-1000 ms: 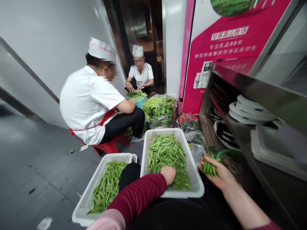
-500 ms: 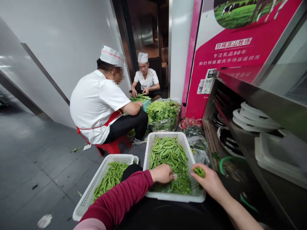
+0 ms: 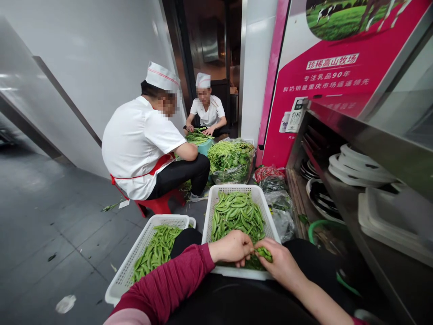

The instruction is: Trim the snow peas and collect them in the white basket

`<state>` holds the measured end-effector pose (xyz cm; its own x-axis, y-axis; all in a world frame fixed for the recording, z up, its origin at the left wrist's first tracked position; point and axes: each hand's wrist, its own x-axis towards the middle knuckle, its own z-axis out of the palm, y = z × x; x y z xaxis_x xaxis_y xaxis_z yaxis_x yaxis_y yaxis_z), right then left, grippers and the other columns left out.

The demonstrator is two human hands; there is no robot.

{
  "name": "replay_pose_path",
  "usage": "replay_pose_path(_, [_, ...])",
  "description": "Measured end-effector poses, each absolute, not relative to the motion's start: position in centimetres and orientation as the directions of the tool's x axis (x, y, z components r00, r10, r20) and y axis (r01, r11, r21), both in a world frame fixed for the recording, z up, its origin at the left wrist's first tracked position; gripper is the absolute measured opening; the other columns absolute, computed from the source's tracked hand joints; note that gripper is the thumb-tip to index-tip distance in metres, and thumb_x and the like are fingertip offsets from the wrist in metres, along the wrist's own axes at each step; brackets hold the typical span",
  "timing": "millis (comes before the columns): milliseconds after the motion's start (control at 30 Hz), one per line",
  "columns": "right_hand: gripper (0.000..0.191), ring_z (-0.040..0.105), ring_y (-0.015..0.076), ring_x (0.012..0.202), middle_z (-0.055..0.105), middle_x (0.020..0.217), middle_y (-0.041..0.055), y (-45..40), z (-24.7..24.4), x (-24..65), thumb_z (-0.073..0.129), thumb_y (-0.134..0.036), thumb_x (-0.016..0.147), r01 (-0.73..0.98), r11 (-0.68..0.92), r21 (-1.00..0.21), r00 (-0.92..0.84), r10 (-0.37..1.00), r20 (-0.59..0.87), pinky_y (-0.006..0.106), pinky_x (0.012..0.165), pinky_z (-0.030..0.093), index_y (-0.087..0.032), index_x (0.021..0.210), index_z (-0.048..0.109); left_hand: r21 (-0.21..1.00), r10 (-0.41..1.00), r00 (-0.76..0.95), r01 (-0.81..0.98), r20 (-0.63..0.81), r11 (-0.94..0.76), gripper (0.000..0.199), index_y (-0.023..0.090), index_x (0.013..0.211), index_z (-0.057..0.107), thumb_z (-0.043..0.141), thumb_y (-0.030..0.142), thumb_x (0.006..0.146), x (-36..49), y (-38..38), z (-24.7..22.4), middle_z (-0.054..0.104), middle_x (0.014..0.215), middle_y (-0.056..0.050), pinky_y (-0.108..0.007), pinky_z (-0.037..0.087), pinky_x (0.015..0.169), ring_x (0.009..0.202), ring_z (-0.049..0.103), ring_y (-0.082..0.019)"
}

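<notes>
My right hand [image 3: 280, 262] is closed around a few green pea pods [image 3: 264, 254] over the near end of a white perforated basket [image 3: 208, 212]. My left hand [image 3: 233, 247], in a dark red sleeve, has its fingers pinched together right at the right hand's fingertips. Whatever lies in that pinch is hidden. Inside the basket, whole pea pods [image 3: 237, 211] are heaped at the far side. Small green trimmings beneath the hands are mostly covered. A second white basket [image 3: 117, 280] on the left holds more pea pods [image 3: 157, 253].
A co-worker [image 3: 135, 140] sits on a red stool [image 3: 158, 205] at left, another person [image 3: 206, 110] farther back. Leafy greens [image 3: 230, 158] and plastic bags [image 3: 280, 210] lie ahead. A metal shelf with plates [image 3: 358, 167] and a green-rimmed bin [image 3: 316, 225] stand at right.
My right hand has moved left with its pods, over the basket, to meet my left hand. The left hand has risen slightly from the trimmings and shifted right.
</notes>
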<state>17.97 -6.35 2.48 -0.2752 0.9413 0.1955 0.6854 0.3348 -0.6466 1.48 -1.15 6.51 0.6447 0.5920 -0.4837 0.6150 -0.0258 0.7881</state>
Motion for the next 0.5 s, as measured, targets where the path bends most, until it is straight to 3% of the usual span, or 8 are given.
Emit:
replay_pose_path(167, [0.021, 0.054, 0.019, 0.078, 0.058, 0.079, 0.0037, -6.9, 2.7, 17.8, 0.044, -0.01, 0.067, 0.691, 0.402, -0.6, -0.324, 0.915, 0.24, 0.029, 0.068, 0.042, -0.021, 0.08, 0.057, 0.79, 0.597, 0.68, 0.601, -0.425, -0.123, 0.016, 0.012, 0.069, 0.056, 0.043, 0.02, 0.07, 1.1, -1.2, 7.1, 0.045, 0.047, 0.004, -0.016, 0.034, 0.036, 0.036, 0.044, -0.006])
replay_pose_path(300, [0.017, 0.054, 0.0191, 0.076, 0.059, 0.078, 0.0046, -7.1, 3.2, 17.7, 0.044, -0.013, 0.072, 0.612, 0.434, -0.662, -0.312, 0.901, 0.302, 0.03, 0.068, 0.043, -0.021, 0.08, 0.058, 0.796, 0.664, 0.608, 0.605, -0.436, -0.031, 0.022, 0.012, 0.072, 0.059, 0.04, 0.022, 0.068, 1.5, -1.1, 5.3, 0.04, 0.043, 0.005, -0.016, 0.027, 0.033, 0.033, 0.036, -0.005])
replay_pose_path(400, [0.01, 0.055, 0.0202, 0.076, 0.061, 0.079, 0.0055, -7.0, 3.9, 18.5, 0.05, -0.023, 0.074, 0.537, 0.346, -0.769, -0.123, 0.935, 0.334, 0.03, 0.07, 0.044, -0.021, 0.077, 0.059, 0.704, 0.721, 0.529, 0.706, -0.448, -0.08, 0.018, 0.012, 0.064, 0.06, 0.044, 0.021, 0.065, 1.3, -0.8, 2.3, 0.036, 0.041, 0.005, -0.017, 0.028, 0.038, 0.037, 0.035, -0.006])
replay_pose_path(500, [0.013, 0.056, 0.0208, 0.075, 0.063, 0.08, 0.0041, -6.6, 4.9, 20.3, 0.057, -0.033, 0.071, 0.465, 0.155, -0.872, 0.143, 0.959, 0.247, 0.029, 0.071, 0.044, -0.022, 0.075, 0.06, 0.544, 0.721, 0.485, 0.82, -0.494, -0.179, 0.01, 0.012, 0.057, 0.059, 0.051, 0.016, 0.06, 0.2, -0.4, -0.3, 0.041, 0.044, 0.003, -0.019, 0.033, 0.045, 0.044, 0.039, -0.007])
